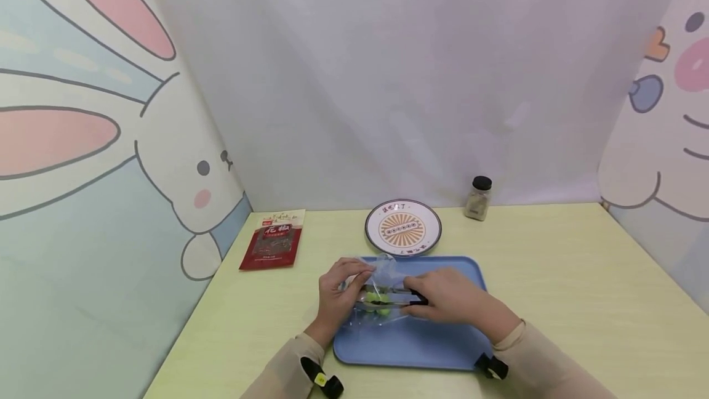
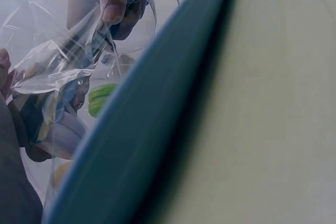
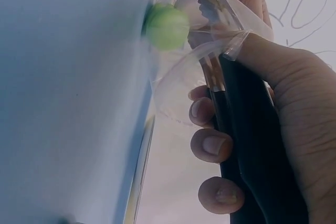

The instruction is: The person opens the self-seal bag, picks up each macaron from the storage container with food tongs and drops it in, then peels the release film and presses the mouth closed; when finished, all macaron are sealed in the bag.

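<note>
A clear plastic bag [image 1: 386, 266] lies over the blue tray [image 1: 410, 346], with light green round pieces [image 3: 167, 26] showing inside it. At the bag's left side, my left hand [image 1: 338, 289] pinches the plastic between thumb and fingers. My right hand [image 1: 454, 297] grips black-handled metal tongs [image 3: 247, 124] from the right. The tongs' metal arms reach into the bag beside the green pieces, pointing towards the left hand. Through the plastic in the left wrist view, a ridged green piece [image 2: 101, 98] appears near the tray's edge. Glare on the bag partly hides the tongs' tips.
Behind the tray stands a round patterned plate [image 1: 403, 228]. To its right is a small jar [image 1: 478, 199] with a black lid. A red packet [image 1: 271, 245] lies at the table's left back, near the rabbit-printed wall.
</note>
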